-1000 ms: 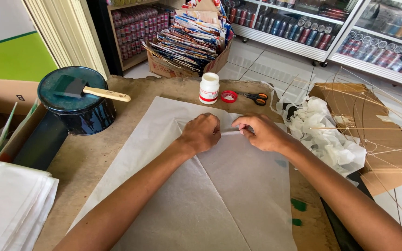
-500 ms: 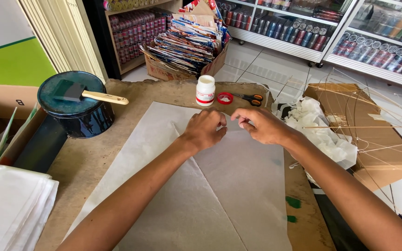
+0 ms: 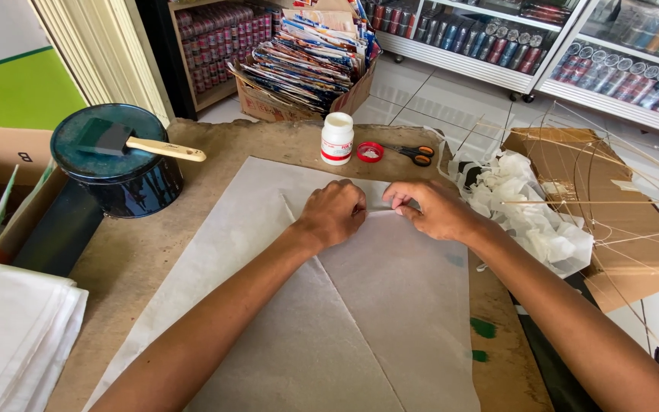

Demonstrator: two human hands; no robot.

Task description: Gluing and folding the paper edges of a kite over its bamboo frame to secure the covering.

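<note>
- A stack of white sheets (image 3: 9, 336) lies at the near left corner of the worktable (image 3: 127, 259).
- A large sheet of thin white paper (image 3: 360, 320) is spread flat over the middle of the worktable, reaching the near edge, with a thin stick running diagonally under it.
- The left hand (image 3: 333, 214) rests knuckles-up on the paper's far part, fingers curled and pressed together on a small fold.
- The right hand (image 3: 432, 210) sits just beside it, fingertips pinching the same fold of paper; the two hands are almost touching.
- Crumpled white paper scraps (image 3: 532, 210) pile at the right edge, beside a flattened cardboard piece (image 3: 634, 252) crossed by thin sticks.
- A dark round tin (image 3: 116, 164) stands at the left, a foam brush (image 3: 143, 143) lying across its lid.
- At the far edge stand a white glue bottle (image 3: 337, 139), a red cap (image 3: 370, 152) and scissors (image 3: 413, 154).
</note>
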